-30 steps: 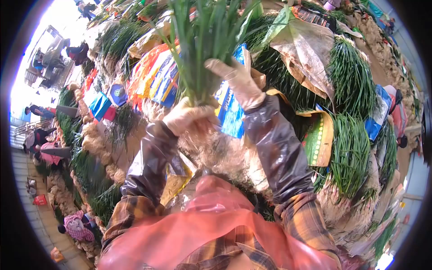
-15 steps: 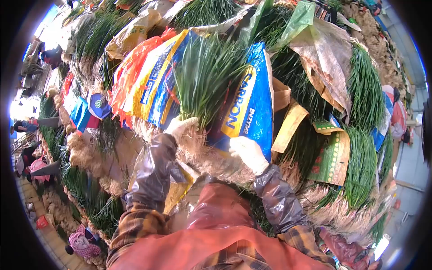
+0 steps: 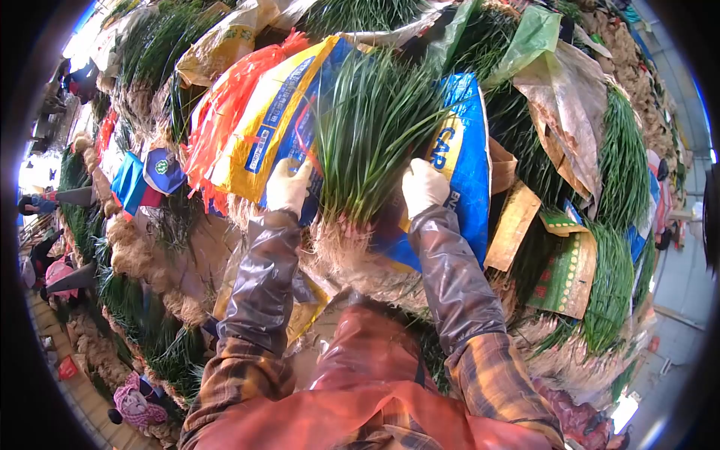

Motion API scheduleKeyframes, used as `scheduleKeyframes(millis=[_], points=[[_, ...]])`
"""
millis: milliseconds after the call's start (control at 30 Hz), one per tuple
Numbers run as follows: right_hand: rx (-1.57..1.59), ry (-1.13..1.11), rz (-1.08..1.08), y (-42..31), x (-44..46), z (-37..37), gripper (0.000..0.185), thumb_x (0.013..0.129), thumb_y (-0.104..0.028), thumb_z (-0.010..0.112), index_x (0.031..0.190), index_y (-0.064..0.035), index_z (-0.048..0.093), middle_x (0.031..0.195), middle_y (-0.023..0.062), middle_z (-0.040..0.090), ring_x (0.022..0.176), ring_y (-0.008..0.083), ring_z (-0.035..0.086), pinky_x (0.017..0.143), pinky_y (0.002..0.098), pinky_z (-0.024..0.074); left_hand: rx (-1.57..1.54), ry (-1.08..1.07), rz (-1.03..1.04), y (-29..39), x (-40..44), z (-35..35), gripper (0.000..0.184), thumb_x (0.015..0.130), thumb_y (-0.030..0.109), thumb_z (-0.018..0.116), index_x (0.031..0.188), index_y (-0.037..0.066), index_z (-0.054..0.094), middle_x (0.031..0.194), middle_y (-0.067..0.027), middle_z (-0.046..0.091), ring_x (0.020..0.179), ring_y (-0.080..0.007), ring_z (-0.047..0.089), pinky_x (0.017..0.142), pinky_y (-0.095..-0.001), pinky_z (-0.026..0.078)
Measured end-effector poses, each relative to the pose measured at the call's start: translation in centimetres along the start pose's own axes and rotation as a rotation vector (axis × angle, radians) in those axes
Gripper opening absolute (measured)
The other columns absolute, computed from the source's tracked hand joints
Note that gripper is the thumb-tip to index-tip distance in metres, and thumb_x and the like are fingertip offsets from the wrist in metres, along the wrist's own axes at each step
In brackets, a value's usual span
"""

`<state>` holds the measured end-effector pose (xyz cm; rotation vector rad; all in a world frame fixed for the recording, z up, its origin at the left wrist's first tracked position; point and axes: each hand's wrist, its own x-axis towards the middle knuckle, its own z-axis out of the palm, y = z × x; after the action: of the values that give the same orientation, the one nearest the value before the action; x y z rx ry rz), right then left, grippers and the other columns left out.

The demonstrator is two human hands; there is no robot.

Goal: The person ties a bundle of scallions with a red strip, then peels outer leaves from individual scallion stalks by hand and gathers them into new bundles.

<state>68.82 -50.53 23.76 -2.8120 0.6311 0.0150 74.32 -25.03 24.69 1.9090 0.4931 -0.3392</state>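
A bundle of long-leaved green onions (image 3: pixel 367 142) with pale, matted roots lies on a blue and yellow printed sack (image 3: pixel 469 172), between my two gloved hands. On its left, my left hand (image 3: pixel 289 186) is closed with fingertips at a thin red string (image 3: pixel 304 131), which appears pinched there. My right hand (image 3: pixel 424 186) is closed at the right of the bundle, over the sack's yellow lettering. Whatever its fingers grip is hidden. The bundle's root end (image 3: pixel 339 241) points toward me, and neither hand is around its stems.
Red plastic strips (image 3: pixel 236 112) hang at the left. More green onions (image 3: pixel 607 285) and a green patterned sack piece (image 3: pixel 562 266) lie at the right. A pale torn sack (image 3: pixel 566 105) covers leaves behind. Another person in a pink head covering (image 3: pixel 139 401) is at lower left.
My left hand has let go of the bundle's base and moved up to its left, by the red string. My right hand has moved forward beside the leaves. The bundle now lies on the sack.
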Motion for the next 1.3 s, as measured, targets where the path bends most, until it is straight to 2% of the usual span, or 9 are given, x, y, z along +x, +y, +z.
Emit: scheduleKeyframes(millis=[67, 200, 367, 500, 567, 700, 900, 1100, 1300], points=[[0.222, 0.16, 0.092, -0.1, -0.8, -0.5, 0.018, 0.079, -0.029, 0.059, 0.075, -0.0117, 0.061, 0.081, 0.0107, 0.067, 0.074, 0.0362, 0.064, 0.065, 0.0441, 0.0509, 0.083, 0.041, 0.11, -0.7, 1.3, 0.9, 0.037, 0.08, 0.031, 0.072, 0.105, 0.006, 0.064, 0.075, -0.0065, 0.066, 0.064, -0.0102, 0.061, 0.057, -0.026, 0.048], [1.268, 0.068, 0.301, 1.2, -1.7, -3.0, 0.013, 0.082, -0.009, 0.065, 0.087, 0.0026, 0.065, 0.074, 0.0074, 0.066, 0.058, 0.0119, 0.062, 0.049, 0.0245, 0.0462, -0.073, -0.023, 0.063, 0.6, 2.2, 2.2, 0.027, 0.083, 0.02, 0.069, 0.104, 0.003, 0.065, 0.073, -0.0052, 0.065, 0.056, -0.0089, 0.056, 0.054, -0.0251, 0.046], [1.182, 0.065, 0.404, -0.1, -3.0, -9.5, 0.015, 0.086, -0.013, 0.06, 0.089, 0.0014, 0.063, 0.078, 0.0052, 0.067, 0.056, 0.0087, 0.057, 0.047, 0.0195, 0.0407, -0.101, -0.099, 0.126, 1.0, 2.7, 2.8, 0.028, 0.087, 0.022, 0.064, 0.106, 0.001, 0.064, 0.073, -0.0039, 0.064, 0.053, -0.01, 0.057, 0.052, -0.024, 0.046], [0.858, -0.999, -0.6, 1.1, -9.5, -8.1, 0.019, 0.087, -0.026, 0.059, 0.091, -0.0083, 0.065, 0.095, 0.0084, 0.067, 0.087, 0.0172, 0.063, 0.076, 0.0367, 0.0504, -0.041, -0.15, 0.031, 3.2, 2.4, 2.1, 0.025, 0.085, 0.021, 0.066, 0.099, 0.001, 0.064, 0.069, -0.004, 0.063, 0.053, -0.0099, 0.057, 0.05, -0.0248, 0.045], [0.412, -0.648, -0.717, 1.6, -12.5, -5.5, 0.026, 0.088, -0.029, 0.059, 0.101, -0.0071, 0.066, 0.095, 0.011, 0.066, 0.08, 0.0199, 0.065, 0.075, 0.0353, 0.052, 0.025, -0.162, 0.029, 3.0, 3.0, 2.3, 0.023, 0.085, 0.02, 0.066, 0.096, 0.0, 0.064, 0.068, -0.0042, 0.063, 0.052, -0.0098, 0.057, 0.049, -0.0249, 0.045], [0.943, -0.153, 0.277, 1.1, -3.2, -3.2, 0.041, 0.086, -0.037, 0.06, 0.111, -0.0032, 0.063, 0.097, 0.0159, 0.066, 0.072, 0.0247, 0.067, 0.067, 0.0335, 0.0537, -0.046, -0.176, 0.064, 1.5, 4.8, 2.7, 0.015, 0.084, 0.015, 0.066, 0.087, 0.001, 0.064, 0.067, -0.0043, 0.063, 0.05, -0.0096, 0.055, 0.045, -0.0244, 0.042], [0.535, -0.203, 0.343, 2.3, 0.9, 3.3, 0.035, 0.082, -0.029, 0.062, 0.104, -0.001, 0.063, 0.097, 0.0241, 0.064, 0.085, 0.0358, 0.063, 0.079, 0.0366, 0.0488, -0.191, -0.222, -0.055, 2.7, 3.8, 0.9, 0.017, 0.087, 0.021, 0.064, 0.087, 0.004, 0.063, 0.063, -0.0058, 0.061, 0.044, -0.0087, 0.047, 0.04, -0.023, 0.035], [0.961, -0.091, 0.307, 3.0, -0.3, 2.9, 0.021, 0.086, -0.021, 0.061, 0.083, -0.0001, 0.063, 0.066, 0.0094, 0.062, 0.056, 0.0162, 0.062, 0.052, 0.031, 0.0483, -0.098, -0.09, 0.004, 2.2, 4.9, 2.6, 0.029, 0.083, 0.028, 0.07, 0.084, 0.002, 0.059, 0.064, -0.0058, 0.06, 0.047, -0.0117, 0.053, 0.041, -0.0255, 0.041], [1.364, -0.193, 0.507, 2.1, -2.3, -0.1, 0.011, 0.089, -0.018, 0.059, 0.095, -0.0101, 0.061, 0.091, 0.0022, 0.067, 0.068, 0.0107, 0.064, 0.05, 0.0206, 0.0407, -0.36, -0.132, 0.01, 2.1, 5.2, 0.6, 0.011, 0.083, 0.012, 0.067, 0.086, 0.001, 0.064, 0.063, -0.0048, 0.059, 0.048, -0.0096, 0.05, 0.043, -0.0218, 0.036]])
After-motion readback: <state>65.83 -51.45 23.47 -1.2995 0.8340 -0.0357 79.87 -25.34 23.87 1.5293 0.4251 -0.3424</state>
